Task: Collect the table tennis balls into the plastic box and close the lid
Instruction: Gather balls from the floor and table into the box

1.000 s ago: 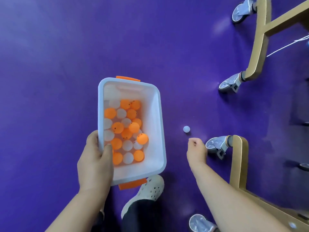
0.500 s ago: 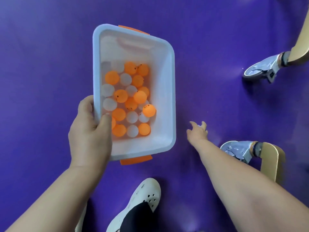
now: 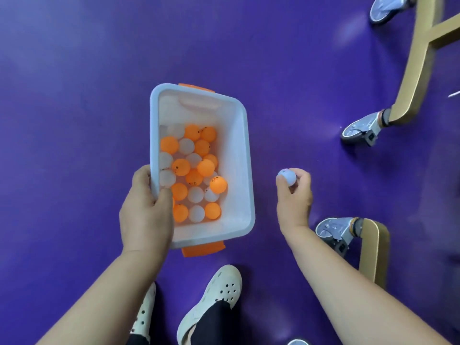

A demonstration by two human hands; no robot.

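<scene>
A white plastic box (image 3: 239, 155) with orange latches is held above the purple floor, its top open and no lid in sight. Several orange and white table tennis balls (image 3: 193, 174) fill its near half. My left hand (image 3: 146, 210) grips the box's left wall near the front corner, thumb inside the rim. My right hand (image 3: 295, 197) is to the right of the box, apart from it, pinching one white ball (image 3: 287, 176) between fingertips and thumb.
Gold furniture legs on grey caster wheels stand to the right: one wheel (image 3: 333, 231) just beside my right wrist, another (image 3: 361, 130) farther off. My feet in white perforated shoes (image 3: 211, 300) are below the box. Open purple floor spreads left and ahead.
My right hand reached down to the white ball lying on the floor, took hold of it and lifted it. The box stayed in my left hand.
</scene>
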